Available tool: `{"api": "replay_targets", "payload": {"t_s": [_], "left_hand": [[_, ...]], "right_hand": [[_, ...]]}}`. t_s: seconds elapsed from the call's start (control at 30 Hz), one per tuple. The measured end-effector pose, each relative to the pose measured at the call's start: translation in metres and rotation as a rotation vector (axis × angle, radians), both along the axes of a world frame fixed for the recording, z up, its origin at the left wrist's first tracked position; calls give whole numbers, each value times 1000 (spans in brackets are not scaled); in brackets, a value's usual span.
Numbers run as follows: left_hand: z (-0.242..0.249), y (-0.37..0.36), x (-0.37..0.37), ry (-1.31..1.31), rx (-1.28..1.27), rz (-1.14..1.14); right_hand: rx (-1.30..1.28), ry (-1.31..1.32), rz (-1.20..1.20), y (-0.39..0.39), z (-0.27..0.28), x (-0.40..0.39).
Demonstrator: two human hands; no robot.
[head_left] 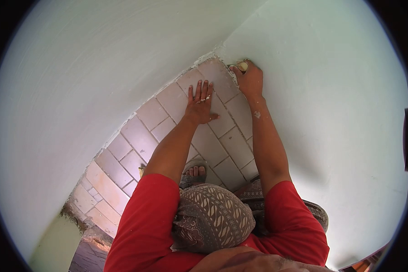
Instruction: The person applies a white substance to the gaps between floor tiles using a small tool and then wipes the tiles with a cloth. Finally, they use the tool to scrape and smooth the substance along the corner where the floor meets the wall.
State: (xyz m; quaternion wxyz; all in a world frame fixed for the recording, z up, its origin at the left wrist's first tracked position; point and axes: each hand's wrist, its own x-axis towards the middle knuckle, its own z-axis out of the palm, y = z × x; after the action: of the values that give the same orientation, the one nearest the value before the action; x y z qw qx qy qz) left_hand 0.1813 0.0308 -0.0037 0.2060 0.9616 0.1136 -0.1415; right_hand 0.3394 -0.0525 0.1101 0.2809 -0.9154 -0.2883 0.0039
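Observation:
My left hand (199,105) lies flat on the pale tiled floor (208,143), its fingers spread and holding nothing. White smears mark its fingers. In the corner where the two walls meet the floor, my right hand (251,80) is closed around a small tool with a pale rounded handle (243,66). The far end of this tool is mostly hidden by my fingers, low against the right wall (322,99). White crumbly material (209,55) runs along the wall's foot near the corner. A white smear also shows on my right wrist.
The left wall (104,68) and right wall close in on both sides of the narrow floor. My patterned, cloth-covered knee (215,217) and sandalled foot (195,171) are below my arms. A rough, broken edge (75,215) ends the left wall's base.

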Motion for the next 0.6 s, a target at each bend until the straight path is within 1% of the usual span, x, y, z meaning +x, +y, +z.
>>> {"api": "replay_targets", "payload": {"t_s": [0.1, 0.43, 0.5, 0.6], "left_hand": [[1, 0, 0, 8, -4, 0], [2, -1, -1, 16, -39, 9], [2, -2, -2, 16, -36, 10], [1, -2, -2, 18, -37, 9]], "right_hand": [[42, -13, 2, -1, 1, -2], [22, 23, 0, 1, -5, 0], [-42, -62, 31, 5, -10, 0], [-62, -17, 23, 11, -8, 0]]}}
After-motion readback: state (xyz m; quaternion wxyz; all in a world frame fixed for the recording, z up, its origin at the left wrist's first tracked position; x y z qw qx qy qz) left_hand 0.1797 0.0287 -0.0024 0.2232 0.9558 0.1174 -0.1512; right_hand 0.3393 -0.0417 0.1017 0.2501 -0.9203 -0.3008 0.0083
